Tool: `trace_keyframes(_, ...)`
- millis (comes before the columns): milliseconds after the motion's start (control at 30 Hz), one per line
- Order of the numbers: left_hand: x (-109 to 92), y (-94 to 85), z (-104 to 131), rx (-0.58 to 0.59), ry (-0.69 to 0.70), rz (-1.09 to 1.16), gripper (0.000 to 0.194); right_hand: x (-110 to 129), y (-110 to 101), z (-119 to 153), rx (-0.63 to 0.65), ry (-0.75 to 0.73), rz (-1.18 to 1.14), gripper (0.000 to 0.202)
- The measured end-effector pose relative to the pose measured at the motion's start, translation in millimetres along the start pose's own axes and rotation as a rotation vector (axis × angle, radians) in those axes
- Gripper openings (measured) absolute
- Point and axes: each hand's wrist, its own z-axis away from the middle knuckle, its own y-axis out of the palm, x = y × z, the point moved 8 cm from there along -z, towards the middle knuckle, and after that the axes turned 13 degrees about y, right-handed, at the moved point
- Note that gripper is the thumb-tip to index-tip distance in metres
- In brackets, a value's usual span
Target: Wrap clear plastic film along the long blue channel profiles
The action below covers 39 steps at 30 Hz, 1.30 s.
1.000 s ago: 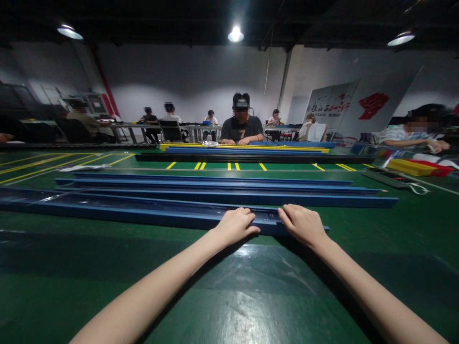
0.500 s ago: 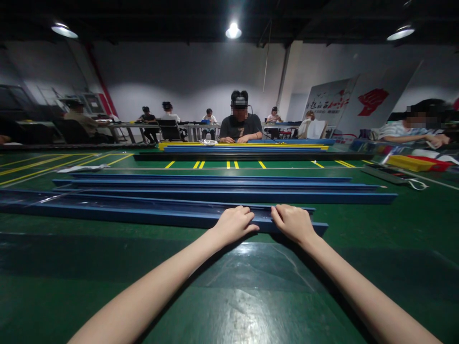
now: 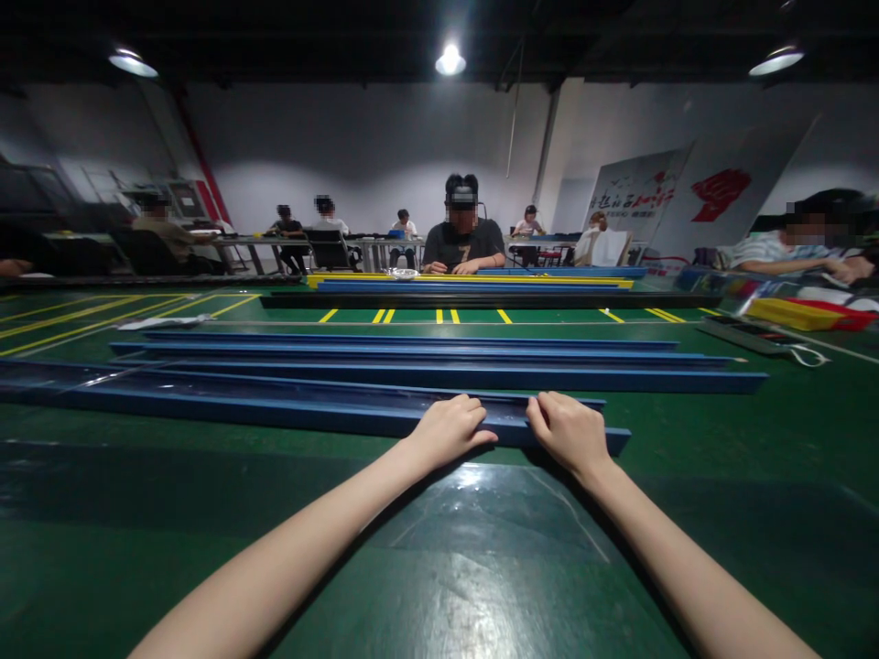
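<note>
A long blue U-shaped channel (image 3: 275,407) lies across the near part of the table, its open side up, with something clear and shiny inside it. My left hand (image 3: 453,426) is closed over its near wall close to the right end, fingers curled inside and thumb on the front. Just to the right, my right hand (image 3: 567,428) rests over the same channel with its fingers curled in; the fingertips are partly hidden. The channel's right end sticks out past my right hand. Clear sheeting (image 3: 473,513) covers the table in front of me.
More blue channels (image 3: 439,375) lie parallel just behind. Farther back are a black strip (image 3: 481,300) and yellow strips (image 3: 385,278). A yellow tray (image 3: 786,313) and a dark flat case (image 3: 755,337) are at the right. A co-worker (image 3: 463,243) sits across the table.
My right hand has shifted very slightly right along the channel. My left hand stays in place, and the whole view has moved a little.
</note>
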Motion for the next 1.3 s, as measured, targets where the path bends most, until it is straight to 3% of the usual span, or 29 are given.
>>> trace_keyframes(433,1,0.3,0,0.016,-0.018,0.018,0.035,-9,0,-1,0.011,0.044,-0.024,0.038)
trace_keyframes(800,2,2.2,-1,-0.001,-0.008,0.027,0.031,-7,1,-2,0.042,-0.004,-0.014,0.037)
trace_keyframes(1300,20,-2.8,0,-0.092,-0.24,0.33,0.031,-2,2,-3,0.088,-0.045,0.007,0.037)
